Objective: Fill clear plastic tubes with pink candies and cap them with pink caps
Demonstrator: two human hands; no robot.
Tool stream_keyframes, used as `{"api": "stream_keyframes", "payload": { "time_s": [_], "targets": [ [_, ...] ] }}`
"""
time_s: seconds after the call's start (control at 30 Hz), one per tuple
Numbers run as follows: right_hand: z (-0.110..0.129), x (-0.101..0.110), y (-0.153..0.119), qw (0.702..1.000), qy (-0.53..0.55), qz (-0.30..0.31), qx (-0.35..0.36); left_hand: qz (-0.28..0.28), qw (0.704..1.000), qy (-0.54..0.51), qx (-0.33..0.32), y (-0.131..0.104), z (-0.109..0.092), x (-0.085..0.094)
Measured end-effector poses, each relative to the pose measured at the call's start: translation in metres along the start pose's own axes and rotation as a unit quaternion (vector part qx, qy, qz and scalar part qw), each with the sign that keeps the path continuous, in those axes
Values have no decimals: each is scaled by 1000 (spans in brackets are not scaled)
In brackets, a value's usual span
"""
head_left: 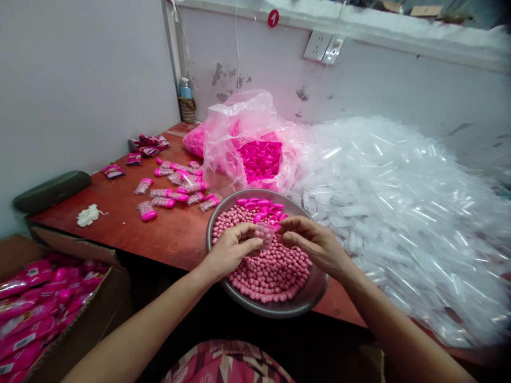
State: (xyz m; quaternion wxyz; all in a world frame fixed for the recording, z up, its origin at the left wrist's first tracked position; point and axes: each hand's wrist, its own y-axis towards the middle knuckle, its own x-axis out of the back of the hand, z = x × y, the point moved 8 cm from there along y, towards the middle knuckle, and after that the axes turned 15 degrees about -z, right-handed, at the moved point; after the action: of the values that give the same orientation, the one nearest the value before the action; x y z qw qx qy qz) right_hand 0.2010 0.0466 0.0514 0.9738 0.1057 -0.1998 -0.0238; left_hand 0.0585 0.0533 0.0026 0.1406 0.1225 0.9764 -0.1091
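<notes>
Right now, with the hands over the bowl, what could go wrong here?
1. The clear container could slip, since the left hand appears to pinch it with the fingers.
2. The bowl seems to jut past the front edge of the table; a bump might tip it and scatter the pink beads.
3. The right forearm passes close to the clear pile and might knock pieces off.

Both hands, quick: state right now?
Left hand: closed, holding a small clear container.
Right hand: partly curled close to it; whether it grips anything cannot be told.
</notes>
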Motion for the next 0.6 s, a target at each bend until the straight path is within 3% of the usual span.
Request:
{"api": "stream_keyframes", "payload": {
  "time_s": [0.1,0.2,0.23,0.3,0.37,0.43,0.53,0.6],
  "targets": [
    [6,-14,-2,981,-175,36,75,-5,1000,8,-17,0,-1,1],
    [-23,-42,-15,898,-404,157,81,-30,999,6,-20,1,0,6],
    [-34,-49,-21,872,-443,192,76,-31,999,13,-24,0,0,7],
    [-49,-60,-29,853,-461,234,73,-22,998,48,-43,-1,0,6],
    [-51,-61,-31,857,-446,245,78,-9,993,96,-70,-2,-1,4],
    [-43,-52,-25,881,-411,224,75,-2,985,140,-96,-3,-4,3],
    [-12,-22,-5,952,-289,91,49,-4,971,199,-135,-4,-10,1],
    [7,-5,4,978,-203,1,38,-5,962,227,-153,-5,-13,0]
  ]
}}
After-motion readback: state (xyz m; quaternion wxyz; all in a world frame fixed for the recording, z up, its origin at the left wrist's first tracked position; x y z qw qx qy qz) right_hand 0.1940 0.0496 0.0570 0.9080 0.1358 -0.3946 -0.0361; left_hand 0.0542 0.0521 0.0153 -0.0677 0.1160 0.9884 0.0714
